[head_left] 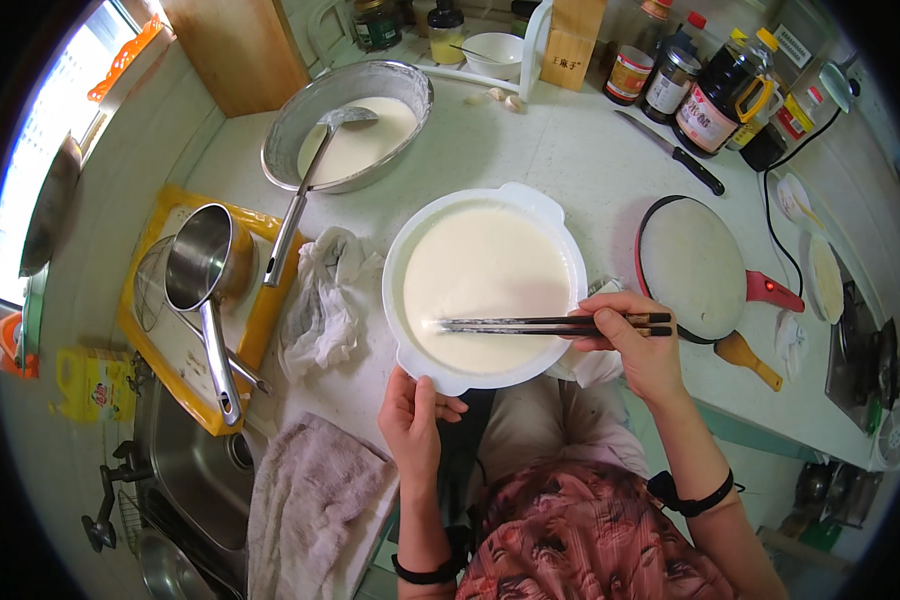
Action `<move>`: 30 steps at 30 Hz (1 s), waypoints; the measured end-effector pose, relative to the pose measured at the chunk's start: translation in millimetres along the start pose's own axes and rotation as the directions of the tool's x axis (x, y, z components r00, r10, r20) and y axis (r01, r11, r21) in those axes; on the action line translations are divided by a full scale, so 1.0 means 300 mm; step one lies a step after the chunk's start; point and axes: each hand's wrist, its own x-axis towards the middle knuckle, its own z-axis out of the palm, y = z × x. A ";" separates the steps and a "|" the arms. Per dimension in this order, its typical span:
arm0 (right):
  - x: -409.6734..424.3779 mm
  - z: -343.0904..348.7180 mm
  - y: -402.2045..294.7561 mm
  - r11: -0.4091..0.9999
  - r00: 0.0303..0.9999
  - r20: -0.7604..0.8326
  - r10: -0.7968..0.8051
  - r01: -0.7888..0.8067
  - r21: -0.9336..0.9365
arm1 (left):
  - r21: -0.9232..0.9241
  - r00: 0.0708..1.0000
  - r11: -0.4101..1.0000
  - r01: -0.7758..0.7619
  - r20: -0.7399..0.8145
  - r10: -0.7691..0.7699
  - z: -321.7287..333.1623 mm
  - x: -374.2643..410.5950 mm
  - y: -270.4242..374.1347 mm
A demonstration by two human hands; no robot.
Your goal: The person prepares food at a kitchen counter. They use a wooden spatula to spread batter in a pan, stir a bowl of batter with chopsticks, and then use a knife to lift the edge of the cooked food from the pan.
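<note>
A white bowl with side handles [517, 196] holds a pale cream-coloured liquid batter [487, 262]. My left hand [416, 409] grips the bowl's near handle at its lower left. Between the fingers of my right hand [637, 345] is a pair of dark chopsticks [525, 325], their tips dipped into the batter. To the right lies a round electric crepe pan [694, 262] with a red handle and a lit red light; a pale layer covers its face. Behind on the left, a metal basin [277, 154] contains more pale liquid, with a metal spatula [292, 225] resting across its rim.
A wooden spatula [750, 360] and a black-handled knife [671, 151] lie on the right. Sauce bottles [720, 97] stand behind. Leftward are a crumpled white cloth [322, 300], a steel saucepan [202, 259] on a yellow-rimmed tray [270, 330], a towel [315, 487] and a sink [195, 465].
</note>
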 end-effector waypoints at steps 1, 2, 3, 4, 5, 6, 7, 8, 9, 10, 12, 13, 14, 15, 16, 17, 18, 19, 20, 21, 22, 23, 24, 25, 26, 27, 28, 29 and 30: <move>-0.007 -0.007 0.002 1.000 1.000 -0.005 0.013 -0.013 0.010 | -0.011 1.000 1.000 0.001 0.004 -0.001 0.000 0.000 -0.002; -0.016 -0.015 0.004 1.000 1.000 -0.014 0.007 -0.007 0.013 | -0.008 1.000 1.000 0.000 0.006 0.000 -0.001 -0.001 -0.003; -0.023 -0.022 0.002 1.000 1.000 -0.022 0.001 -0.001 0.015 | -0.006 1.000 1.000 -0.001 0.008 0.001 -0.001 0.000 -0.003; -0.030 -0.028 -0.001 1.000 1.000 -0.029 -0.005 0.006 0.016 | -0.004 1.000 1.000 -0.002 0.010 0.002 -0.001 0.000 -0.002; -0.038 -0.034 -0.012 1.000 1.000 -0.027 -0.006 0.006 0.020 | 0.001 1.000 1.000 -0.012 -0.003 0.012 0.003 -0.001 0.002; -0.046 -0.040 -0.029 1.000 1.000 -0.024 -0.008 0.008 0.024 | 0.007 1.000 1.000 -0.023 -0.017 0.023 0.010 -0.002 0.006; -0.050 -0.042 -0.038 1.000 1.000 -0.022 -0.009 0.010 0.028 | 0.013 0.999 0.999 -0.034 -0.030 0.034 0.014 -0.003 0.007; -0.050 -0.037 -0.038 0.998 0.997 -0.044 -0.056 0.054 -0.032 | 0.011 0.999 0.999 -0.030 -0.029 0.030 0.012 -0.002 0.004; -0.051 -0.027 -0.038 0.991 0.992 -0.070 -0.104 0.097 -0.094 | 0.010 0.999 1.000 -0.025 -0.022 0.025 0.011 0.000 0.003; -0.052 -0.012 -0.037 0.978 0.984 -0.092 -0.153 0.138 -0.157 | 0.010 1.000 1.000 -0.020 -0.014 0.020 0.012 0.001 0.001; -0.061 0.042 -0.054 0.966 0.994 0.010 -0.113 0.113 -0.232 | 0.012 0.999 1.000 -0.024 -0.023 0.024 0.015 0.002 -0.001; -0.074 0.058 -0.070 0.963 0.993 0.092 -0.079 0.100 -0.249 | 0.015 0.999 1.000 -0.027 -0.028 0.028 0.014 0.002 -0.002; -0.079 0.050 -0.082 0.964 0.991 0.091 -0.100 0.119 -0.237 | 0.015 0.999 0.999 -0.029 -0.028 0.029 0.013 0.002 -0.005; -0.080 0.030 -0.098 0.964 0.988 0.093 -0.121 0.140 -0.225 | 0.013 0.999 0.999 -0.032 -0.031 0.032 0.012 -0.001 -0.005; -0.077 0.015 -0.112 0.964 0.985 0.095 -0.142 0.160 -0.213 | 0.012 0.999 0.999 -0.035 -0.033 0.035 0.012 -0.004 -0.005; -0.053 0.007 -0.128 0.919 0.987 0.026 -0.160 0.159 -0.361 | 0.011 0.999 0.999 -0.032 -0.041 0.032 0.009 -0.005 -0.005; -0.025 0.022 -0.127 0.913 0.976 0.001 -0.217 0.203 -0.354 | 0.011 0.999 1.000 -0.026 -0.034 0.027 0.014 -0.005 -0.003; -0.001 0.055 -0.109 0.904 0.959 -0.027 -0.280 0.254 -0.344 | 0.017 0.999 0.999 -0.029 -0.023 0.029 0.017 0.002 0.004; 0.005 0.078 -0.085 0.898 0.957 0.043 -0.288 0.285 -0.335 | 0.022 1.000 0.999 -0.026 -0.012 0.027 0.021 0.006 0.010; 0.011 0.106 -0.066 0.894 0.950 0.124 -0.286 0.312 -0.323 | 0.025 1.000 1.000 -0.019 -0.015 0.019 0.015 0.003 0.008; -0.006 0.126 -0.085 0.905 0.956 0.188 -0.224 0.276 -0.322 | 0.027 1.000 1.000 -0.011 -0.016 0.012 0.012 0.003 0.009; -0.018 0.116 -0.121 0.904 0.965 0.174 -0.195 0.246 -0.349 | 0.024 1.000 1.000 -0.018 -0.014 0.018 0.012 0.006 0.011; -0.029 0.096 -0.142 0.905 0.971 0.176 -0.160 0.216 -0.367 | 0.022 0.999 0.999 -0.025 -0.030 0.026 0.000 -0.001 0.002; -0.033 0.068 -0.162 0.899 0.977 0.170 -0.127 0.186 -0.396 | 0.012 0.999 0.999 -0.031 -0.036 0.031 0.004 -0.004 -0.001; -0.022 0.050 -0.161 0.861 0.972 0.127 -0.199 0.236 -0.451 | 0.017 0.999 0.999 -0.029 -0.046 0.030 0.005 -0.005 -0.003; -0.022 0.054 -0.158 0.823 0.956 0.158 -0.247 0.293 -0.487 | 0.020 0.999 1.000 -0.022 -0.040 0.023 0.014 -0.004 0.002; -0.015 0.075 -0.148 0.781 0.935 0.191 -0.299 0.355 -0.514 | 0.030 0.999 0.999 -0.025 -0.033 0.026 0.021 0.002 0.012; -0.009 0.097 -0.142 0.734 0.910 0.225 -0.349 0.414 -0.538 | 0.024 0.999 0.999 -0.026 -0.025 0.027 0.027 0.005 0.018; -0.016 0.118 -0.131 0.721 0.865 0.356 -0.355 0.495 -0.485 | 0.016 0.999 1.000 -0.022 -0.026 0.022 0.024 0.000 0.014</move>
